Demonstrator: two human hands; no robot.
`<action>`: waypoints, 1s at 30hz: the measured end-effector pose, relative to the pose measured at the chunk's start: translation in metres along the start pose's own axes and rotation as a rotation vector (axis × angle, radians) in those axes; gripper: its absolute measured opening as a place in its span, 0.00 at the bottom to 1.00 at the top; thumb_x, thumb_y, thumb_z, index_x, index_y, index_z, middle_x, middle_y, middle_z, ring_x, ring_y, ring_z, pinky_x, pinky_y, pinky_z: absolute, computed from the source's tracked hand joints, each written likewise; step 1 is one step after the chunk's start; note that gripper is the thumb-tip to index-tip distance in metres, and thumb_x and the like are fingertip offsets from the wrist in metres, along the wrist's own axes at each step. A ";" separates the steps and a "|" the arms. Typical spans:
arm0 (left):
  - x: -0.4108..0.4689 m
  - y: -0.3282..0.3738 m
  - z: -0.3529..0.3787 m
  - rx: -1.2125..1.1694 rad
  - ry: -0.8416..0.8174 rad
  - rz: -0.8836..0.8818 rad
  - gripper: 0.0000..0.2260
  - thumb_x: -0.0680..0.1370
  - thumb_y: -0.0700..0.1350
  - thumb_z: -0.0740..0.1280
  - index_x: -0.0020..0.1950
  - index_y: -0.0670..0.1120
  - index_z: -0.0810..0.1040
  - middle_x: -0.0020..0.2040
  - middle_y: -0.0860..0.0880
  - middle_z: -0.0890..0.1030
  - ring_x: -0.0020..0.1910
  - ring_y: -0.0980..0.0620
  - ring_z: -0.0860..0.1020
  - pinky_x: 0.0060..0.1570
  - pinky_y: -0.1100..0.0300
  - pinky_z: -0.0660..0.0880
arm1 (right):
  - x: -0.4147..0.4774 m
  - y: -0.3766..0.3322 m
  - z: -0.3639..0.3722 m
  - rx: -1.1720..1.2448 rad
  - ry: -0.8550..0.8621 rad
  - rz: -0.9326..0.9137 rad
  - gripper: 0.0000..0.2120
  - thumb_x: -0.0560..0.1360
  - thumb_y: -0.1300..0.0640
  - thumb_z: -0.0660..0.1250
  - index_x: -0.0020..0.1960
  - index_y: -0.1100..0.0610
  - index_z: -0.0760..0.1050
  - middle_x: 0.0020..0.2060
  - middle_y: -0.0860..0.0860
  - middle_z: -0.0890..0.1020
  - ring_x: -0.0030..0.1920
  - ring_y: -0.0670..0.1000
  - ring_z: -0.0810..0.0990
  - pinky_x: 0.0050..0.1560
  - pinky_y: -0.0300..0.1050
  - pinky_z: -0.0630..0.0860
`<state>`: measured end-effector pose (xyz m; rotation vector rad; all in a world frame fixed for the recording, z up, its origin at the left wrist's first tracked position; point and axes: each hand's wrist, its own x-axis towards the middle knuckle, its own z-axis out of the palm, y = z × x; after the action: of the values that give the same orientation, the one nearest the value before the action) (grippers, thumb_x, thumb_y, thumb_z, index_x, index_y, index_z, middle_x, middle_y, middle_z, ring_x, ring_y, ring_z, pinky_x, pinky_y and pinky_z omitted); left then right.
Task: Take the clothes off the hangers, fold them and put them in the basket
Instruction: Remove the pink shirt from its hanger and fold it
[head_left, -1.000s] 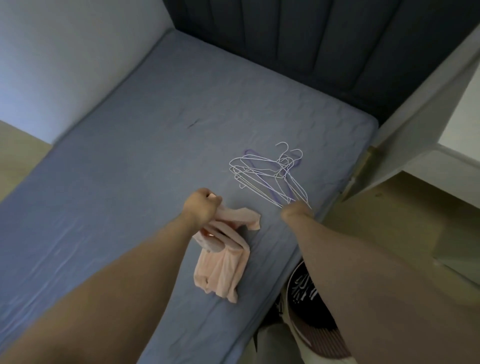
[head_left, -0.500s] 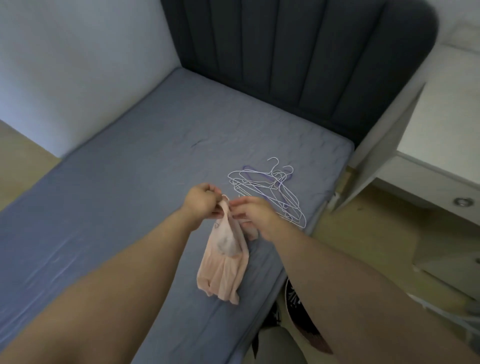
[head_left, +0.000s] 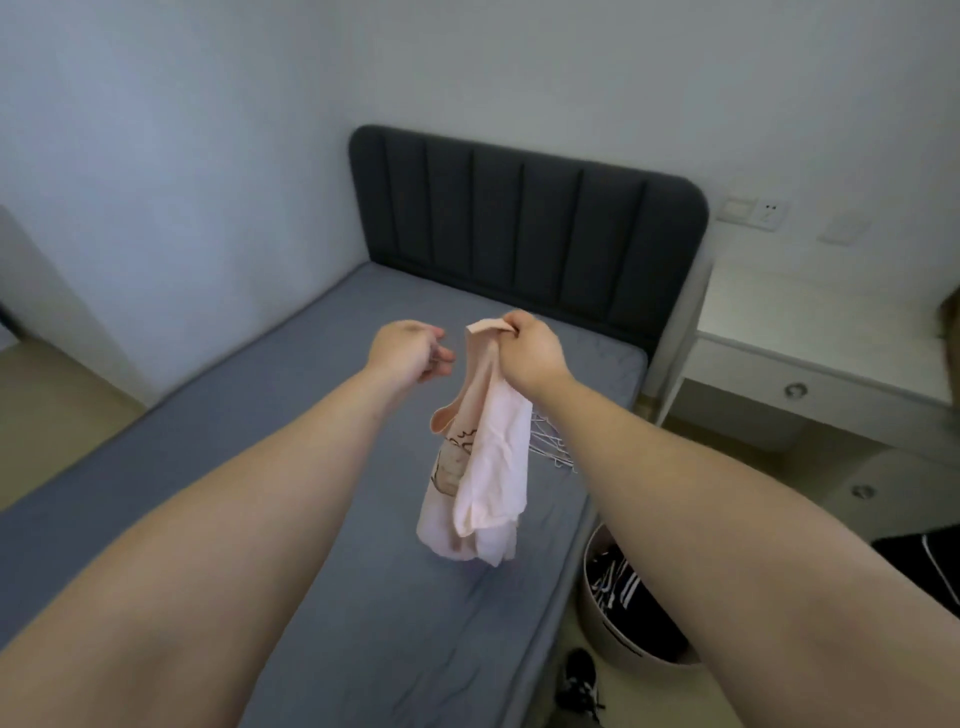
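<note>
Hanging straight down mid-frame above the bed (head_left: 260, 467), the pink top (head_left: 488, 467) is gripped by its strap in the right hand (head_left: 530, 353), with the empty, loosely curled left hand (head_left: 408, 353) held just left of it.

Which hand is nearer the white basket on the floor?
Right. The right hand, gripping a pale pink garment, hangs beyond the round white basket; the left hand is farther left.

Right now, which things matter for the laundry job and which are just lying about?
Job: pink top, held by the right hand; left hand; hangers; basket; black clothes inside it.
Lying about: shoe; bedside table; headboard; socket.
</note>
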<state>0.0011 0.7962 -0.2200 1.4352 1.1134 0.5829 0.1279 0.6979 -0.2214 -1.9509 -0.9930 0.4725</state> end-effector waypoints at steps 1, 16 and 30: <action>-0.003 -0.006 -0.008 0.097 0.038 0.043 0.11 0.75 0.34 0.65 0.55 0.43 0.79 0.44 0.44 0.83 0.37 0.48 0.81 0.33 0.63 0.74 | -0.006 -0.009 -0.005 0.022 0.018 -0.014 0.13 0.80 0.62 0.53 0.54 0.55 0.76 0.46 0.50 0.79 0.46 0.50 0.75 0.39 0.42 0.68; -0.078 -0.085 -0.031 0.580 -0.035 0.071 0.05 0.73 0.41 0.66 0.40 0.44 0.71 0.37 0.46 0.75 0.33 0.47 0.73 0.32 0.59 0.67 | -0.096 -0.068 -0.064 0.223 0.254 -0.042 0.15 0.77 0.64 0.53 0.47 0.53 0.77 0.44 0.46 0.80 0.46 0.47 0.76 0.46 0.44 0.73; -0.080 -0.017 -0.094 0.801 -0.089 0.354 0.07 0.68 0.41 0.75 0.41 0.44 0.78 0.38 0.51 0.78 0.38 0.50 0.75 0.32 0.60 0.66 | -0.111 -0.006 -0.091 -0.195 0.348 0.269 0.11 0.74 0.44 0.58 0.45 0.46 0.77 0.38 0.42 0.77 0.53 0.56 0.75 0.62 0.53 0.72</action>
<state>-0.1180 0.7685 -0.1976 2.3576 1.0746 0.3072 0.1163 0.5636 -0.1719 -2.2592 -0.5751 0.1751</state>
